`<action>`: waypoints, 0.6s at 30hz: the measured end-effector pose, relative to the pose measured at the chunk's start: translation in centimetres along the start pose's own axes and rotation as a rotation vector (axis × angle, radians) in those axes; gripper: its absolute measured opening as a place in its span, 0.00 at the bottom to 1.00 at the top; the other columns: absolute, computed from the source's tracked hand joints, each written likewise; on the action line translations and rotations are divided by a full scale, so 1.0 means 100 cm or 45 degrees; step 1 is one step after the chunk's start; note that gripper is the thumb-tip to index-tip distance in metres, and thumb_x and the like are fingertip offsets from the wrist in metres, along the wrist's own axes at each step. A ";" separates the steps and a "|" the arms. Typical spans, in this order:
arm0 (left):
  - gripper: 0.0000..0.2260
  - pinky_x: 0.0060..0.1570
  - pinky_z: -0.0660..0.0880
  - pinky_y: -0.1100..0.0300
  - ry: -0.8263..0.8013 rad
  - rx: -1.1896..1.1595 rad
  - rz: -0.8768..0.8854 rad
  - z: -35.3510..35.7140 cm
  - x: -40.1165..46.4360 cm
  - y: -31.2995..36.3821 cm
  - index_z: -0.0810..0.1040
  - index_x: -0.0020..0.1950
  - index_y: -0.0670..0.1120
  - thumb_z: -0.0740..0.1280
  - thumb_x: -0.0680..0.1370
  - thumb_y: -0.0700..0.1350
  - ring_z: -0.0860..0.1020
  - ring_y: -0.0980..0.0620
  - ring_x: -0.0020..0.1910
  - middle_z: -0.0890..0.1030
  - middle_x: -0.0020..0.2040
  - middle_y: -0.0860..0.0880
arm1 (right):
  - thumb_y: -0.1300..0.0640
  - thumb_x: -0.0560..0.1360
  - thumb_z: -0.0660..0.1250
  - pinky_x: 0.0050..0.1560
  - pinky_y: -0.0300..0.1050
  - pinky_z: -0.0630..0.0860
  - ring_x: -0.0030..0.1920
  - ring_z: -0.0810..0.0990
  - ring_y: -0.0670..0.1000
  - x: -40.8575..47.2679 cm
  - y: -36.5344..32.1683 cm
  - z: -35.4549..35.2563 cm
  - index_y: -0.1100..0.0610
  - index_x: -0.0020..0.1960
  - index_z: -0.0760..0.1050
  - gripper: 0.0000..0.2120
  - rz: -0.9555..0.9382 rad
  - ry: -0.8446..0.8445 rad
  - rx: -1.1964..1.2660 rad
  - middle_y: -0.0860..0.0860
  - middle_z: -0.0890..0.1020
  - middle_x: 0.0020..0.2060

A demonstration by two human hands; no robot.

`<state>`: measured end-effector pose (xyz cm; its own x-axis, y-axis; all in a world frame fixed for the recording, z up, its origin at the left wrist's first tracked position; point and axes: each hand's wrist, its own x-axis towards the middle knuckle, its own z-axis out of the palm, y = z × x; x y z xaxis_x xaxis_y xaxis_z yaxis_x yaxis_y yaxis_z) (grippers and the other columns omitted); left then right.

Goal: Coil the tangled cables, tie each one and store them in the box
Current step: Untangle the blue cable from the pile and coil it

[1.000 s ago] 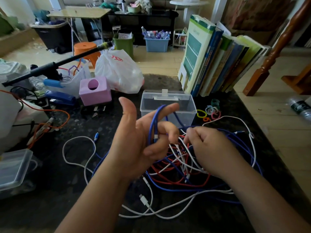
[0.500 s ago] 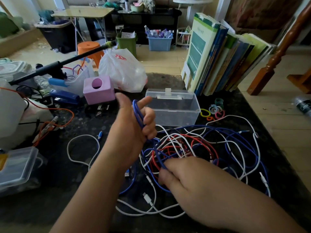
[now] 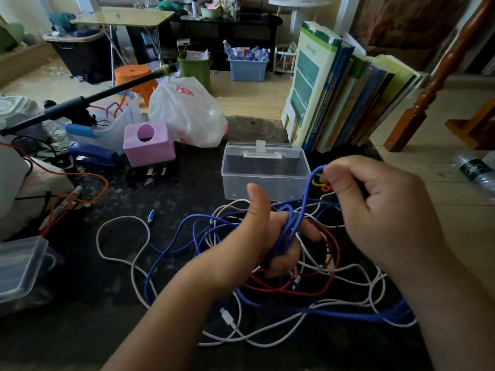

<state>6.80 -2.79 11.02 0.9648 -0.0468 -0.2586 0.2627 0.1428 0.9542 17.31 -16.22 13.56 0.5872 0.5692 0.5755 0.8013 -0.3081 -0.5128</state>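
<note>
A tangle of blue, white and red cables [image 3: 294, 287] lies on the dark table [image 3: 107, 303]. My left hand [image 3: 270, 236], thumb up, has several turns of the blue cable [image 3: 290, 231] wound around its fingers. My right hand [image 3: 375, 210] is raised to the right of it and pinches a loop of the same blue cable near its top. Just behind the hands stands the clear plastic box [image 3: 263, 170], open, with nothing inside. Small coloured ties [image 3: 322, 184] peek out beside my right thumb.
A pink cube [image 3: 148, 143], a white plastic bag [image 3: 184, 111] and a blue stapler [image 3: 93, 155] sit at the back left. Leaning books [image 3: 345, 89] stand at the back right. A second clear box [image 3: 18, 266] and an orange wire [image 3: 80, 183] lie at the left.
My right hand rose from the tangle up to the right, drawing a blue loop with it. My left hand dropped lower and toward the centre, with more blue cable around it.
</note>
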 end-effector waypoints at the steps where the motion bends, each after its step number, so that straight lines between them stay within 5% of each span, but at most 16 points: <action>1: 0.54 0.27 0.57 0.61 -0.108 -0.076 0.024 -0.001 -0.004 -0.001 0.73 0.60 0.32 0.30 0.61 0.71 0.57 0.51 0.25 0.61 0.27 0.45 | 0.43 0.82 0.59 0.33 0.42 0.73 0.37 0.78 0.43 0.000 0.010 0.003 0.47 0.47 0.80 0.15 0.085 0.006 -0.008 0.43 0.80 0.34; 4: 0.50 0.25 0.57 0.63 -0.388 -0.487 0.163 -0.009 -0.006 -0.001 0.77 0.55 0.37 0.42 0.63 0.78 0.55 0.53 0.22 0.58 0.24 0.49 | 0.33 0.78 0.54 0.30 0.43 0.70 0.33 0.77 0.42 -0.006 0.028 0.015 0.44 0.41 0.76 0.20 0.335 -0.121 -0.027 0.45 0.79 0.29; 8: 0.54 0.26 0.58 0.62 -0.505 -0.831 0.410 -0.018 -0.006 0.000 0.69 0.70 0.33 0.44 0.68 0.78 0.58 0.54 0.23 0.62 0.25 0.50 | 0.32 0.78 0.47 0.32 0.46 0.69 0.32 0.76 0.42 -0.018 0.023 0.042 0.42 0.41 0.73 0.22 0.483 -0.446 0.016 0.41 0.80 0.33; 11: 0.54 0.30 0.66 0.61 -0.285 -0.905 0.562 -0.026 -0.010 -0.001 0.65 0.73 0.33 0.44 0.69 0.77 0.64 0.54 0.26 0.81 0.42 0.44 | 0.43 0.82 0.52 0.38 0.46 0.70 0.34 0.75 0.42 -0.031 0.004 0.059 0.46 0.40 0.70 0.15 0.434 -0.716 0.111 0.46 0.77 0.33; 13: 0.53 0.34 0.72 0.62 -0.090 -0.875 0.590 -0.032 -0.013 0.002 0.62 0.75 0.36 0.42 0.68 0.78 0.70 0.54 0.30 0.80 0.63 0.41 | 0.44 0.81 0.56 0.37 0.43 0.70 0.33 0.75 0.42 -0.042 -0.012 0.065 0.46 0.43 0.69 0.10 0.411 -0.904 0.185 0.45 0.78 0.33; 18: 0.50 0.47 0.79 0.55 0.455 -0.467 0.477 -0.048 -0.011 0.000 0.56 0.78 0.44 0.33 0.68 0.76 0.77 0.51 0.33 0.81 0.63 0.47 | 0.39 0.75 0.67 0.37 0.40 0.70 0.32 0.75 0.40 -0.044 -0.041 0.056 0.41 0.47 0.71 0.08 0.492 -1.275 0.353 0.40 0.78 0.33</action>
<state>5.80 2.02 10.56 0.9182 0.3959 -0.0119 -0.1686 0.4178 0.8928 10.75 -13.23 9.58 0.3337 0.8691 -0.3650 0.4571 -0.4878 -0.7437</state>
